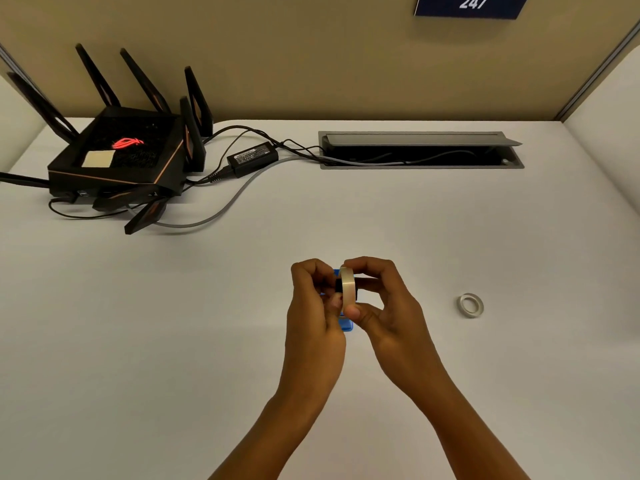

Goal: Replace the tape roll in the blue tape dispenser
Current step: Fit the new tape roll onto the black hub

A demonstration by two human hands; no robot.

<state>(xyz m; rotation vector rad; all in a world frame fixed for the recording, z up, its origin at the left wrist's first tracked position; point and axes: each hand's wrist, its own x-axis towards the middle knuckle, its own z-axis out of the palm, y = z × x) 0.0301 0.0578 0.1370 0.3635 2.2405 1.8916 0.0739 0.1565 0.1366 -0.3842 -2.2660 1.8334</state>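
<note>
Sign on partition wall: a dark blue plate at the top edge of the view, cut off by the frame, bears the white number "247".
Router emblem: the black router on the counter carries a glowing red emblem on its top face, a stylised eye-like shape; no lettering can be read in it.
Router sticker: a pale square sticker on the router top is blank as far as can be seen.
Power adapter label: the black power adapter beside the router has a white rating label with printed lines too small to read.
</note>
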